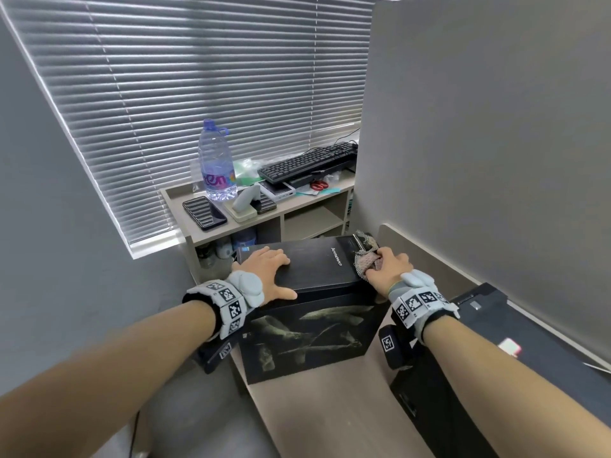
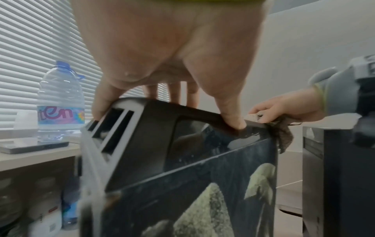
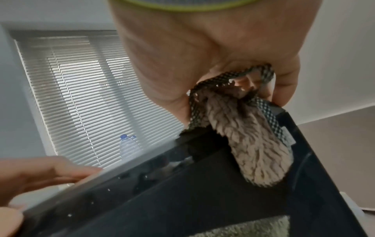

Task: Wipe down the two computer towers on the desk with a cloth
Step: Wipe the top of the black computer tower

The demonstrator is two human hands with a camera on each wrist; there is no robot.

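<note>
The left hand (image 1: 269, 271) lies spread on the top of the tower (image 1: 317, 269), fingers fairly straight and draped over the far left edge, thumb (image 2: 231, 118) pressing the near edge; it steadies the case rather than clasping it. This tower sits on the desk (image 1: 330, 418) directly under both hands, and in the left wrist view it appears tipped, though the wide lens may exaggerate that. By my judgement the case is heavy and stiff, a metal-and-plastic box that will not flex under a wipe; its glossy dark side panel (image 1: 307, 338) looks slippery and will probably show smears, so a flat palm on top is a sounder hold than fingertips on the sides.

To the right of that palm, at the tower's far right corner, the right hand (image 1: 388, 267) has its fingers curled round a bunched cloth (image 1: 365, 259), which touches the case's edge and hangs a little over it. The cloth is soft and light (a fluffy face with a mesh border, as the right wrist view shows), so it should mould into the corners; it wants holding in a wad, as it is, so no loose tail drags.

Further right of the cloth hand stands the second tower (image 1: 426, 404), near the first but apart from it, touched by neither hand.
</note>
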